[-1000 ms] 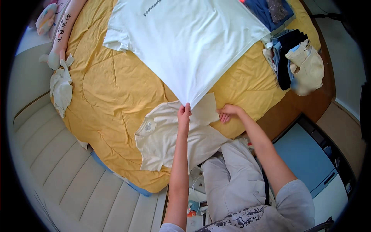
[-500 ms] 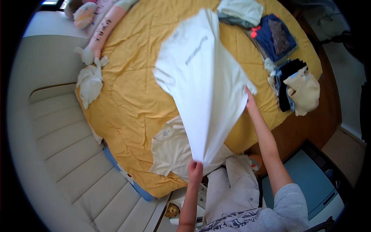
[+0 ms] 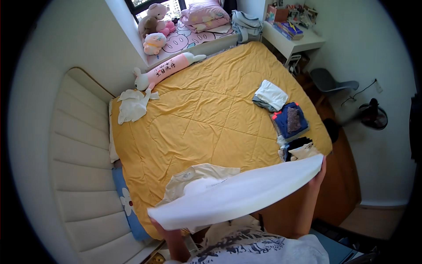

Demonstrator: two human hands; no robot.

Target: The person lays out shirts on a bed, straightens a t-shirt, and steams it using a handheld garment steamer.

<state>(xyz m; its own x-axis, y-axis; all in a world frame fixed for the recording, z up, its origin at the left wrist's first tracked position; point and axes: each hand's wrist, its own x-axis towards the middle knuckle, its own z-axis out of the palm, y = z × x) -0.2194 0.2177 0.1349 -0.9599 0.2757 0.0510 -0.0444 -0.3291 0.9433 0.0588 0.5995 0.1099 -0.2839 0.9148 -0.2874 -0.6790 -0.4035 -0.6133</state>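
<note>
A white T-shirt (image 3: 237, 196) is stretched taut between my two hands in front of my body, over the near edge of the bed. My left hand (image 3: 165, 229) grips one end at the lower left, its fingers partly behind the cloth. At the other end, higher and to the right, my right hand (image 3: 319, 174) is closed on the fabric. A cream short-sleeved shirt (image 3: 176, 179) lies spread on the bed beneath, and the white T-shirt covers much of it.
The bed has a yellow quilt (image 3: 193, 123). Folded clothes stand along its right side: a white pile (image 3: 271, 94), a navy pile (image 3: 288, 125) and a beige garment (image 3: 306, 151). A crumpled white garment (image 3: 132, 106) and a long pink plush (image 3: 165, 72) lie far left. A fan (image 3: 373, 115) stands right.
The T-shirt has gone from hanging lengthwise over the bed to being pulled sideways between my hands. My left hand moved left and down, my right hand right and down. The view tilted up.
</note>
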